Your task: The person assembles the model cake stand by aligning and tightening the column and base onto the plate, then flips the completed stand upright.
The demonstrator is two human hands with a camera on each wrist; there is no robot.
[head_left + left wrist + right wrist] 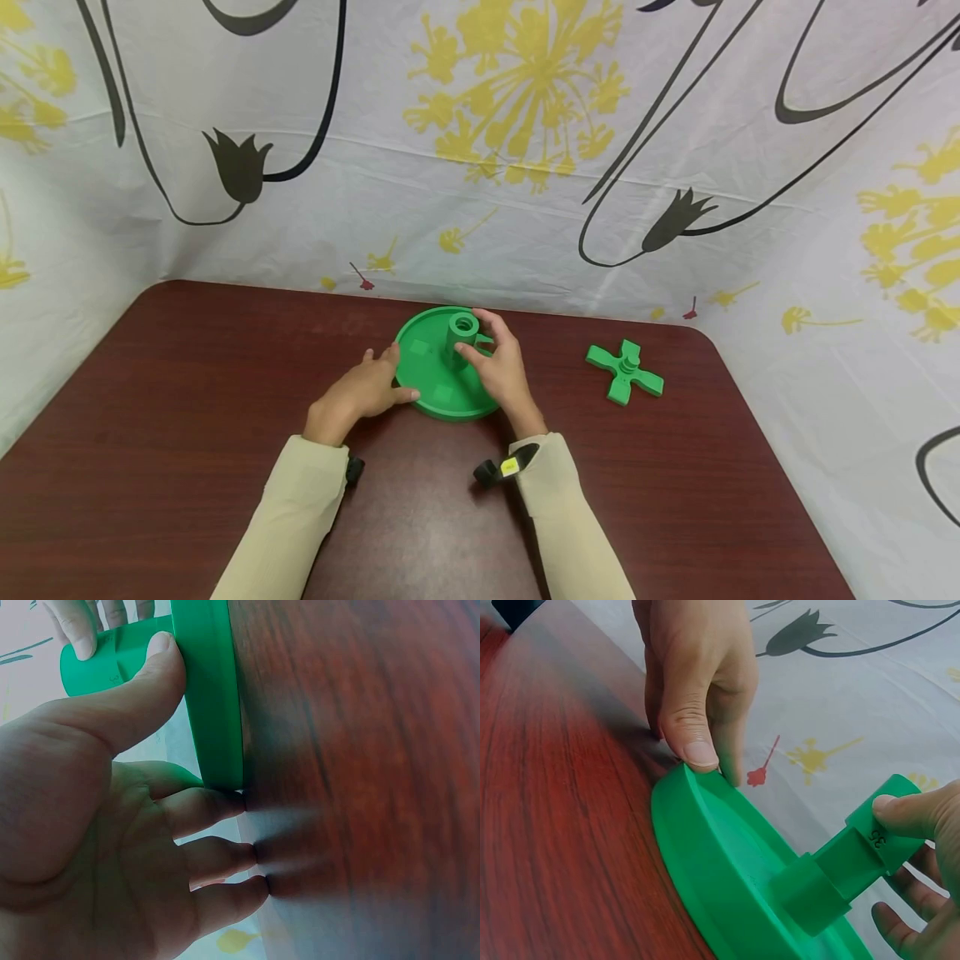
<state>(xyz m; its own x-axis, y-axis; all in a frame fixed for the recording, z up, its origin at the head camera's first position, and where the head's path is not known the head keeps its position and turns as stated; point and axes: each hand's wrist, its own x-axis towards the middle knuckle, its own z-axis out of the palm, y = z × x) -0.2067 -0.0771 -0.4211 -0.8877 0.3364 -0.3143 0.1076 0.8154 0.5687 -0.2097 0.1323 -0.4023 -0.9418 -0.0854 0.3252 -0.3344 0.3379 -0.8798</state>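
Observation:
A round green dish (446, 406) with a raised rim lies on the table near its back edge. From it rises a green post (455, 340) with a threaded hole in its top and, in the right wrist view, the number 35 on its upper collar. My left hand (358, 390) holds the dish's left rim, thumb on the edge and several fingertips touching the table. My right hand (506, 371) grips the upper post between thumb and fingers. A small green tab (486, 339) shows beside the post, partly behind that hand.
A green four-armed cross piece (625, 372) with a threaded stub at its centre lies right of the dish. The dark red wooden table (187, 433) ends behind the dish at a white patterned cloth (375, 208).

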